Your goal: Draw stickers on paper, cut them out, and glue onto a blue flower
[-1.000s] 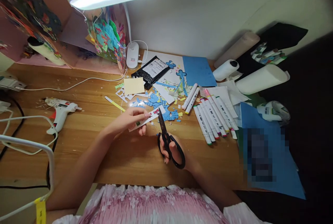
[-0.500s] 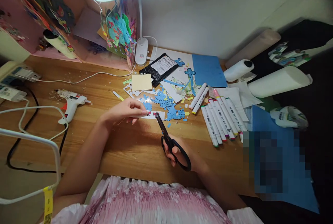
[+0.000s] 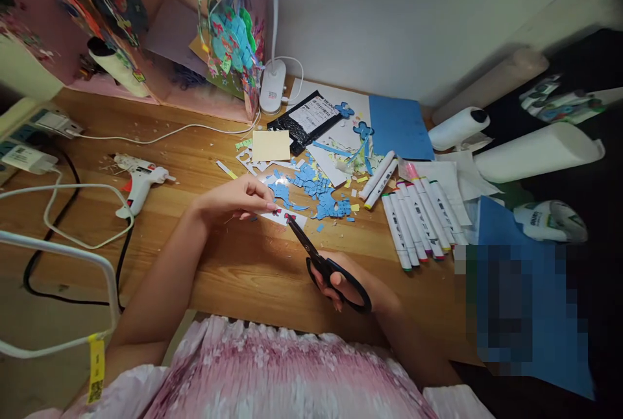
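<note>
My left hand (image 3: 238, 198) pinches a small white paper strip (image 3: 285, 216) with red and dark printed marks, holding it just above the wooden desk (image 3: 204, 276). My right hand (image 3: 345, 286) grips black scissors (image 3: 321, 262) through the handle loops. The blades point up and left, and their tip touches the strip's near edge. Blue paper scraps (image 3: 311, 189) lie just beyond the strip.
A row of white markers (image 3: 413, 218) lies to the right, with blue paper sheets (image 3: 399, 126) and white rolls (image 3: 535, 152) beyond. A white glue gun (image 3: 139, 182) and cables (image 3: 73, 211) lie at the left. A desk lamp base (image 3: 272, 85) and colourful paper crafts (image 3: 231, 43) stand at the back.
The strip has been lowered and turned flatter toward the desk. The scissors have tilted further left, their tip now at the strip's edge. My head has shifted, so the scene slides right.
</note>
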Demonstrator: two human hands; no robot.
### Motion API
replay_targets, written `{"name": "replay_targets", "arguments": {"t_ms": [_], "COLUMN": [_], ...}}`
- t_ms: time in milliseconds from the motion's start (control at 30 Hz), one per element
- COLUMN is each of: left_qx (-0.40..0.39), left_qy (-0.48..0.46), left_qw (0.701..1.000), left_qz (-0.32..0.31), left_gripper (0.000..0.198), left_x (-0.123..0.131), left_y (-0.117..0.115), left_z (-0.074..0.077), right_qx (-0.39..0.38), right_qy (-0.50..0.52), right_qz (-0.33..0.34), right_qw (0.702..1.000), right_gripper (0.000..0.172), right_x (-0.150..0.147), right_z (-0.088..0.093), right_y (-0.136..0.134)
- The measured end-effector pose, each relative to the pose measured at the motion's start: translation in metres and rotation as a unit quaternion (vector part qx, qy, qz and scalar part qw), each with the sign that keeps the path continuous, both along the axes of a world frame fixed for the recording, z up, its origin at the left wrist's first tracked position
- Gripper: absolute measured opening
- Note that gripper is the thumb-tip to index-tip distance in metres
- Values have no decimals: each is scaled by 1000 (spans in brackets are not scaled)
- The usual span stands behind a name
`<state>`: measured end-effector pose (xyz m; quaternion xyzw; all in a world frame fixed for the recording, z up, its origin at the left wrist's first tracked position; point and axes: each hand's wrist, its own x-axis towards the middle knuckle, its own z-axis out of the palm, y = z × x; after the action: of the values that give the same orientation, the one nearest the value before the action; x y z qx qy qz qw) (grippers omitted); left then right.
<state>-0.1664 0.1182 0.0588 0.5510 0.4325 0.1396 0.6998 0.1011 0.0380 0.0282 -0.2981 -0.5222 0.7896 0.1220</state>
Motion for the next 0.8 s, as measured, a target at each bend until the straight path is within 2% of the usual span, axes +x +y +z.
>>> {"name": "replay_targets", "arguments": {"t_ms": [333,467,633,800], "left_qx": [5,14,34,40], "left_qy": [-11,1,-5,-13], "left_qw": [1000,999,998,997], "left_qz": [-3,32,56,68], "left_gripper": [29,29,31,30], "left_x": [0,4,9,12], "left_y": [1,-1,-2,-2], "left_z": [-1,1,1,-3], "right_qx": [-40,-90,-87,-88], "right_qy": [2,39,60,68], "right_qz": [8,-20,-57,-80], "right_qw": [999,995,993,991], "right_gripper": [61,60,63,62], "right_x": [0,-2,-5,-6], "right_z": [5,-4,-18,-19], "right_y": [3,-1,-5,-5]}}
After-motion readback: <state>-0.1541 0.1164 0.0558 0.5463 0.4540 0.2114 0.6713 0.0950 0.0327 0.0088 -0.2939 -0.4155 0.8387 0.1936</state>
